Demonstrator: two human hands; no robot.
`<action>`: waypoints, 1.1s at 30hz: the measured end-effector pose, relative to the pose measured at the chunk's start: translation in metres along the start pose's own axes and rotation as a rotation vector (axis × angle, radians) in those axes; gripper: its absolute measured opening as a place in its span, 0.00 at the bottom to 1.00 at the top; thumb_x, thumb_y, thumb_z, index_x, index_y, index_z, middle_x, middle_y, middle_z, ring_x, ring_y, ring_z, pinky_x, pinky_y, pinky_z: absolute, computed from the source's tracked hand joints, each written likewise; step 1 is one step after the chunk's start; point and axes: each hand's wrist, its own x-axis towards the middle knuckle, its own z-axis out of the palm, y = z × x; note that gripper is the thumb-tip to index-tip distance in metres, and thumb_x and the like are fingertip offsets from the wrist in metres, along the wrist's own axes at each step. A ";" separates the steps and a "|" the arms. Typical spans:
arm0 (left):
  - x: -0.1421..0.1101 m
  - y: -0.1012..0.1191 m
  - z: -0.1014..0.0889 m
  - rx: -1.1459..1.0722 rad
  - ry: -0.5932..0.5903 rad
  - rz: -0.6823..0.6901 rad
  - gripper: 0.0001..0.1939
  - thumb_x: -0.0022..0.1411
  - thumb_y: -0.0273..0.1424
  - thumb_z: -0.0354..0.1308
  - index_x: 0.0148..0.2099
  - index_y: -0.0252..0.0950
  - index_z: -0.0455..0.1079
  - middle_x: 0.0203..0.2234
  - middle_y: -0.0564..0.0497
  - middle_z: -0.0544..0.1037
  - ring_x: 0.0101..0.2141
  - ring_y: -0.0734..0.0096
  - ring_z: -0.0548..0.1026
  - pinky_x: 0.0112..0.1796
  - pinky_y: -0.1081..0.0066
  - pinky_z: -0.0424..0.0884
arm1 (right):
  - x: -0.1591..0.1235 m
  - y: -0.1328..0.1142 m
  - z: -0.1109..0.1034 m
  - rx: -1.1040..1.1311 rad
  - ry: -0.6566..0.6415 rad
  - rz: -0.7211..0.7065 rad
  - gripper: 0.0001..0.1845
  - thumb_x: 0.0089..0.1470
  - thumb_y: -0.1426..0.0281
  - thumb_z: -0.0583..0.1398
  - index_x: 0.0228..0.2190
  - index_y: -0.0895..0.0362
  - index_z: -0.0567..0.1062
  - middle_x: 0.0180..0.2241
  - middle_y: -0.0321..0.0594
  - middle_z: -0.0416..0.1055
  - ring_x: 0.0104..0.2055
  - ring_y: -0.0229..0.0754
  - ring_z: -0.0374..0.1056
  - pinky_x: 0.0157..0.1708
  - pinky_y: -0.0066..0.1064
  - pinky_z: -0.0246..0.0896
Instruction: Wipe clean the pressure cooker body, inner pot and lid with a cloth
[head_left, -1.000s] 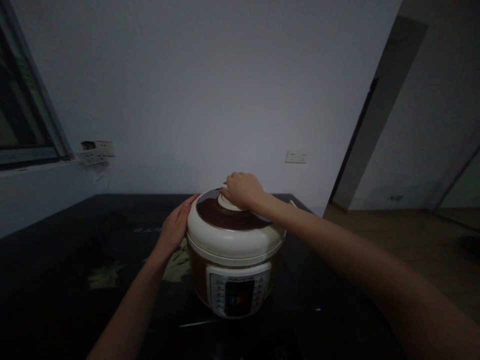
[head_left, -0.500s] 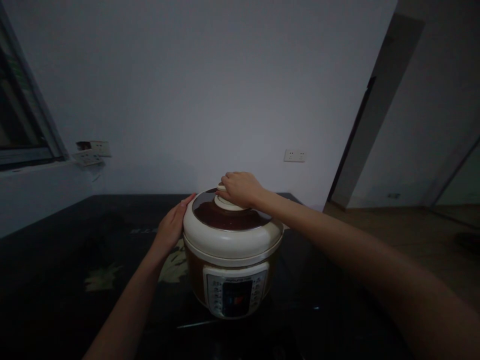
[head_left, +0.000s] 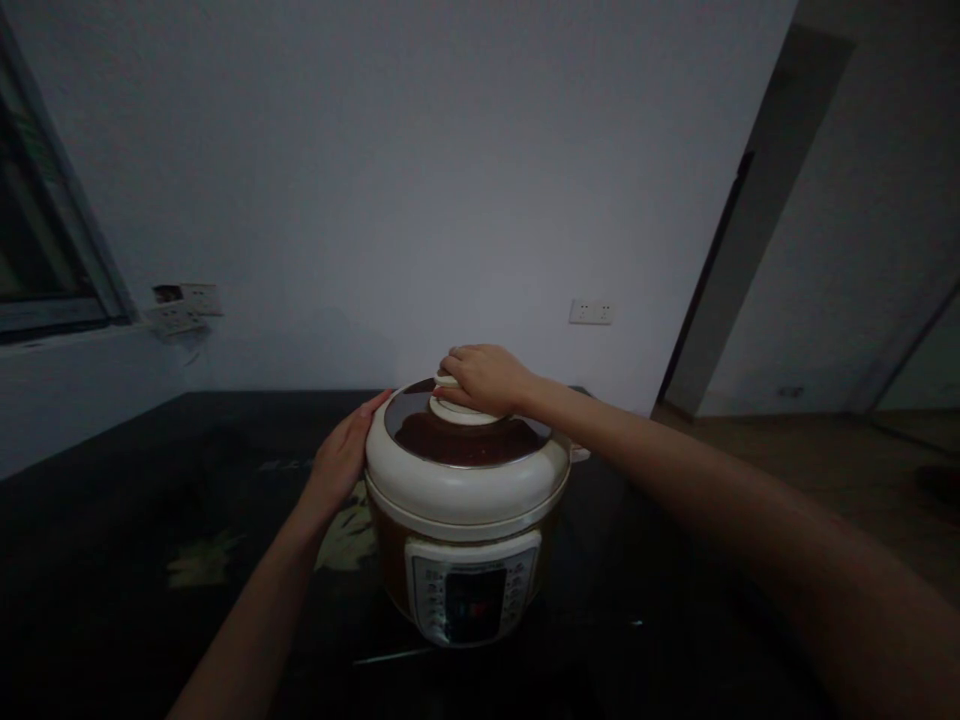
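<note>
A cream-and-brown electric pressure cooker (head_left: 469,505) stands upright on a black table, with its control panel (head_left: 474,595) facing me. My right hand (head_left: 480,378) is closed around the cream handle (head_left: 469,412) on top of the brown-centred lid (head_left: 442,440). Parts of the handle are hidden under the fingers. Against the cooker's left side lies my left hand (head_left: 345,450), fingers stretched along the lid's rim. A small pale tab (head_left: 580,453) juts out at the right of the lid, partly behind my right forearm. The lid sits on the body.
The dark glossy table (head_left: 247,430) has pale leaf patterns (head_left: 201,560) and reaches the grey wall behind. A wall socket (head_left: 591,312) is right of the cooker; more sockets (head_left: 184,305) are near the window at left. A doorway opens at right, and the room is dim.
The pale tab at the lid's right shows more than before. The cooker's front sits slightly lower in view. Both hands keep their places on it.
</note>
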 end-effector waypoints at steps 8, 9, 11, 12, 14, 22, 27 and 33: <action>0.000 0.003 -0.001 -0.063 -0.028 -0.048 0.29 0.63 0.49 0.44 0.56 0.38 0.68 0.55 0.47 0.71 0.56 0.59 0.66 0.57 0.61 0.58 | -0.002 -0.001 -0.004 0.028 -0.022 0.018 0.26 0.61 0.53 0.50 0.43 0.62 0.72 0.42 0.49 0.72 0.42 0.47 0.68 0.35 0.33 0.56; 0.000 0.005 -0.002 -0.103 -0.017 -0.071 0.29 0.61 0.49 0.47 0.56 0.37 0.68 0.54 0.46 0.71 0.54 0.58 0.68 0.55 0.61 0.60 | -0.002 -0.002 -0.005 0.039 -0.036 0.018 0.27 0.60 0.52 0.50 0.43 0.62 0.72 0.43 0.50 0.72 0.43 0.48 0.68 0.35 0.33 0.57; 0.001 0.005 -0.004 -0.179 0.023 -0.132 0.30 0.57 0.50 0.52 0.54 0.36 0.69 0.52 0.44 0.74 0.50 0.56 0.71 0.49 0.62 0.67 | -0.003 -0.001 -0.008 0.065 -0.066 0.014 0.29 0.59 0.51 0.50 0.47 0.62 0.71 0.45 0.51 0.71 0.45 0.50 0.67 0.37 0.34 0.58; 0.001 0.004 -0.005 -0.204 0.048 -0.161 0.30 0.54 0.49 0.55 0.53 0.36 0.70 0.50 0.44 0.75 0.47 0.56 0.73 0.45 0.63 0.70 | -0.003 0.000 -0.009 0.082 -0.080 0.018 0.30 0.59 0.50 0.50 0.50 0.61 0.69 0.47 0.52 0.70 0.47 0.51 0.67 0.39 0.36 0.59; 0.003 -0.001 -0.007 -0.229 0.090 -0.199 0.30 0.51 0.48 0.59 0.51 0.36 0.71 0.45 0.44 0.77 0.42 0.57 0.75 0.39 0.65 0.71 | -0.005 0.003 -0.012 0.147 -0.099 0.039 0.34 0.58 0.50 0.50 0.57 0.60 0.62 0.50 0.53 0.68 0.49 0.52 0.65 0.43 0.38 0.59; 0.009 -0.022 0.002 -0.401 0.062 -0.268 0.23 0.50 0.41 0.61 0.48 0.37 0.73 0.45 0.46 0.78 0.43 0.61 0.75 0.41 0.67 0.70 | -0.093 0.015 -0.012 0.631 0.683 0.497 0.24 0.60 0.61 0.52 0.56 0.53 0.63 0.49 0.46 0.67 0.52 0.43 0.63 0.51 0.39 0.58; 0.007 -0.020 0.005 -0.454 0.105 -0.292 0.25 0.48 0.40 0.63 0.49 0.38 0.72 0.46 0.48 0.77 0.42 0.64 0.75 0.40 0.70 0.70 | -0.183 0.003 0.045 0.864 1.116 1.021 0.28 0.53 0.56 0.58 0.54 0.52 0.65 0.46 0.42 0.67 0.50 0.44 0.64 0.52 0.42 0.59; 0.007 -0.025 0.008 -0.461 0.134 -0.266 0.23 0.50 0.38 0.61 0.50 0.39 0.72 0.45 0.49 0.77 0.41 0.65 0.75 0.39 0.72 0.70 | -0.196 -0.026 0.098 1.530 0.841 1.259 0.32 0.43 0.49 0.63 0.48 0.50 0.70 0.53 0.44 0.67 0.55 0.50 0.63 0.46 0.42 0.65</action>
